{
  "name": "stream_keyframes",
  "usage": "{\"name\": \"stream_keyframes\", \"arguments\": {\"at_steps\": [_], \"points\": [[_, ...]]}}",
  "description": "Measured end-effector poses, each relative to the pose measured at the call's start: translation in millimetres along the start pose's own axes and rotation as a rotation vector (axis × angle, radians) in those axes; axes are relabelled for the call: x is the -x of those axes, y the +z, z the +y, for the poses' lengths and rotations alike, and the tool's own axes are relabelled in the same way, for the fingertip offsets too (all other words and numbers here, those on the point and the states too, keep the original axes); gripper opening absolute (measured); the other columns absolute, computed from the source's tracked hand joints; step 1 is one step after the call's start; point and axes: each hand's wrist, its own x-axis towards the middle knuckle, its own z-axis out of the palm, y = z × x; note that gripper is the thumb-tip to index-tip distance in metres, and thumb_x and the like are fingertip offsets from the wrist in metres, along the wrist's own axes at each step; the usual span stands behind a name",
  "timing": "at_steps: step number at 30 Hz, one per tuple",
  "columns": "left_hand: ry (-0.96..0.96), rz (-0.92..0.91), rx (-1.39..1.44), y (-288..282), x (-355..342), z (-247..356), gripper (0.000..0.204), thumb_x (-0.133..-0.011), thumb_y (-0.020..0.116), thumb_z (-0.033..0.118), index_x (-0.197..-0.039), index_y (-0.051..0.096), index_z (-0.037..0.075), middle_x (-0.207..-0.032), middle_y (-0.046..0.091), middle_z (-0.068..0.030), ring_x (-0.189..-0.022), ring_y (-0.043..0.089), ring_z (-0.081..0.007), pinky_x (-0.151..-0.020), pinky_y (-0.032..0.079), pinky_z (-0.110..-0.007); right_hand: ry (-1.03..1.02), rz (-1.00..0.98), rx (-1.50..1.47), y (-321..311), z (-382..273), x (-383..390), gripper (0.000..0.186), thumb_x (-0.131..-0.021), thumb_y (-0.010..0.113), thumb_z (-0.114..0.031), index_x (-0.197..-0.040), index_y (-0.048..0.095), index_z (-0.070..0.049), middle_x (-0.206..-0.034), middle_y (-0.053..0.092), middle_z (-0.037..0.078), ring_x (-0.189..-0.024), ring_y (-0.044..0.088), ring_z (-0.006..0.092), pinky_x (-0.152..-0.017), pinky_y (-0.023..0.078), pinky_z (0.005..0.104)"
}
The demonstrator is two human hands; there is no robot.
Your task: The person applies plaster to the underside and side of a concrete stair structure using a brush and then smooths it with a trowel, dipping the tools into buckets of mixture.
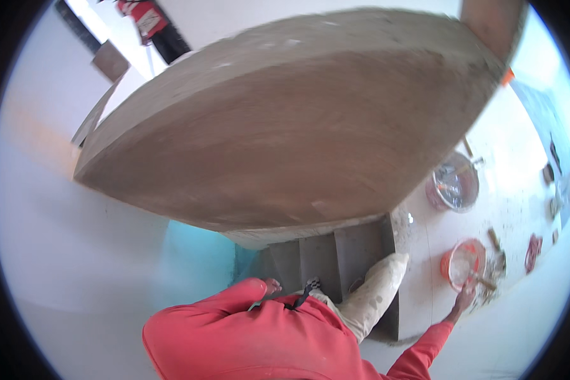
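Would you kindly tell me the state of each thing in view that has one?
Orange bucket: upright, open, holding pale material.
Larger bucket: upright, open, contents unclear.
Right hand: at the orange bucket, grip unclear.
Left hand: grip unclear.
Trouser leg: stained.
Floor: smeared near the orange bucket.

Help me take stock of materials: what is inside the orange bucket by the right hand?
Inside the orange bucket is a pale, paste-like material; a handle shows at the rim beside the right hand. The material hides the bottom.
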Motion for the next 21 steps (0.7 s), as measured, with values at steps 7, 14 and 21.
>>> {"name": "stream_keyframes", "arguments": {"at_steps": [7, 14, 21], "points": [[0.025, -0.006, 0.057, -30, -1, 113, 0.049, -0.081, 0.064, 0.035, -0.117, 0.055, 0.004, -0.112, 0.060, -0.0108, -0.099, 0.058, -0.0194, -0.088, 0.043, -0.029, 0.115, -0.209, -0.803, 25, -11, -20, 0.050, -0.086, 0.055, -0.009, -0.133, 0.037, -0.004, -0.124, 0.048, 0.018, -0.109, 0.050, 0.0230, -0.090, 0.042, 0.0322], [0.063, 0.005, 0.059, -44, 70, 264, 0.044, -0.082, 0.064, 0.028, -0.116, 0.055, 0.003, -0.107, 0.062, -0.0109, -0.102, 0.057, -0.0184, -0.091, 0.041, -0.030, 0.319, -0.349, -0.931, -17, -68, -36, 0.045, -0.082, 0.055, -0.013, -0.125, 0.047, -0.005, -0.098, 0.057, 0.006, -0.084, 0.052, 0.0123, -0.078, 0.041, 0.0251], [0.100, 0.106, 0.172, -61, 146, 359, 0.040, -0.081, 0.065, 0.019, -0.115, 0.054, 0.000, -0.107, 0.062, -0.0117, -0.101, 0.058, -0.0163, -0.089, 0.042, -0.027, 0.621, -0.127, -0.993, -29, -34, -83, 0.027, -0.083, 0.057, -0.019, -0.108, 0.056, -0.010, -0.088, 0.058, 0.001, -0.066, 0.053, 0.0112, -0.054, 0.044, 0.0267]]}}
